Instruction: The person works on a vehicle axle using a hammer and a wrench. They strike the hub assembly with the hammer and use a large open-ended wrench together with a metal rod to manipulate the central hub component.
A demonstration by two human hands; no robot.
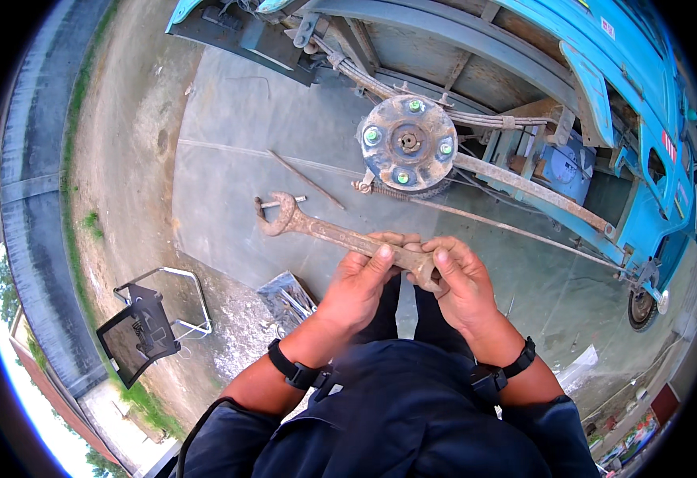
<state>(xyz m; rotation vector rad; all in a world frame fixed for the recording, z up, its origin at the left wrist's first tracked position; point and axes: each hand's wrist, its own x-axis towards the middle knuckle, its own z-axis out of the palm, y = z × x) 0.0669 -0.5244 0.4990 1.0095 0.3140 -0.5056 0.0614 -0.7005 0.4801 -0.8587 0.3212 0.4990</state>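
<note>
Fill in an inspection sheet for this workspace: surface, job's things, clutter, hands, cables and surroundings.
Surface: grey concrete floor, stained in places.
Job's things: rusty wrench, held above the floor; wheel hub, no wheel fitted, four green-tipped bolts.
Clutter: rusty rod on the floor; small metal bar, partly hidden by the wrench.
Hands: left hand grips the wrench's shaft; right hand holds its near end.
Cables: black cord beside the left sleeve.
Surroundings: blue vehicle; chair on dirt ground.
</note>
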